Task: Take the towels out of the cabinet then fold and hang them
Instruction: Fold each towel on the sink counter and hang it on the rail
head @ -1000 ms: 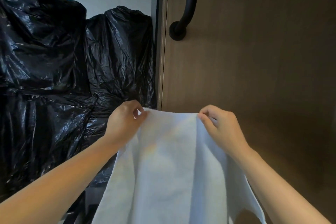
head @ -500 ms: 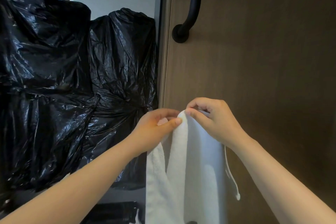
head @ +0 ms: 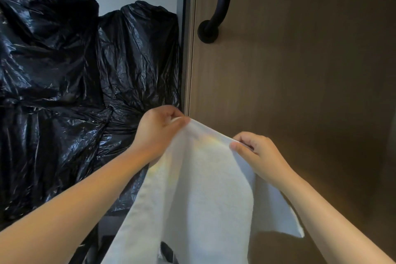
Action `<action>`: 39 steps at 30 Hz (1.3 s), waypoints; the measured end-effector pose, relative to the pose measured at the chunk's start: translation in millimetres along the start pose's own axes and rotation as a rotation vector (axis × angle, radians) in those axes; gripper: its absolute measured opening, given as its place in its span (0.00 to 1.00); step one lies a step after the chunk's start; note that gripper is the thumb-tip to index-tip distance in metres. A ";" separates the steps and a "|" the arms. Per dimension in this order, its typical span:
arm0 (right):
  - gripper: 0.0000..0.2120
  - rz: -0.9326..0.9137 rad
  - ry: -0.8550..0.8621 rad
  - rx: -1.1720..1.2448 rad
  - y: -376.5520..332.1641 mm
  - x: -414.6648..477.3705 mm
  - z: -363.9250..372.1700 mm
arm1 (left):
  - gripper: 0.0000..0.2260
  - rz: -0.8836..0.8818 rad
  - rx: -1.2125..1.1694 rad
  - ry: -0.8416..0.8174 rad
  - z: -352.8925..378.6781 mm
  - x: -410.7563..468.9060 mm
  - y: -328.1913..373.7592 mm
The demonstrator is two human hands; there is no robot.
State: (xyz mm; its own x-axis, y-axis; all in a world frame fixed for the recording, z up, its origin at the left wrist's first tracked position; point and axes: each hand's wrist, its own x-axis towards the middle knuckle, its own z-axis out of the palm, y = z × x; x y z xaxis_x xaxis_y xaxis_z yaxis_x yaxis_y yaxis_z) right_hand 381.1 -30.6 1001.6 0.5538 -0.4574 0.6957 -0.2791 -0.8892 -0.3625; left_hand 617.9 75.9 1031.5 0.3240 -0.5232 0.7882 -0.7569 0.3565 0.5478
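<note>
1. Since half a second ago, my two hands have drawn apart again, and the towel point(head: 199, 188) edge that was bunched between them is stretched out once more.
2. My left hand point(head: 158, 135) has its fingers point(head: 171, 117) pinched on the towel's upper left corner; my right hand point(head: 257, 152) pinches the upper right corner, lower than the left, so the top edge slopes down to the right.
3. From that edge the towel hangs with its long axis vertical, in front of the cabinet door point(head: 300, 92) and its left edge.
4. Its lower end is cut off by the bottom of the frame, and the fingertips behind the cloth are hidden.
5. It looks plain white, soft, with loose vertical folds and one flap point(head: 285, 216) trailing under my right forearm.
6. Black plastic bags point(head: 75, 81) fill the space to the left; a black handle point(head: 218, 2) sits on the door above.
</note>
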 end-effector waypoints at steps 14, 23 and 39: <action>0.04 0.149 -0.015 -0.216 16.8 -9.2 -10.5 | 0.05 -0.036 0.181 0.151 -16.4 12.3 -29.6; 0.03 0.213 0.023 -0.347 28.3 -4.1 -14.4 | 0.06 -0.046 0.227 0.165 -20.8 13.1 -43.3; 0.05 0.369 0.221 -0.389 53.4 -14.0 -29.9 | 0.05 -0.135 0.322 0.178 -26.0 15.2 -66.8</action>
State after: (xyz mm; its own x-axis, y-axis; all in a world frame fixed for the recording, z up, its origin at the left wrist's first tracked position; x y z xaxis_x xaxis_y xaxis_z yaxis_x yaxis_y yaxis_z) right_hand 335.0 -71.9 991.0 0.1998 -0.6912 0.6945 -0.7133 -0.5886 -0.3805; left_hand 688.2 64.3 1014.2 0.5047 -0.3961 0.7671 -0.8310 0.0179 0.5560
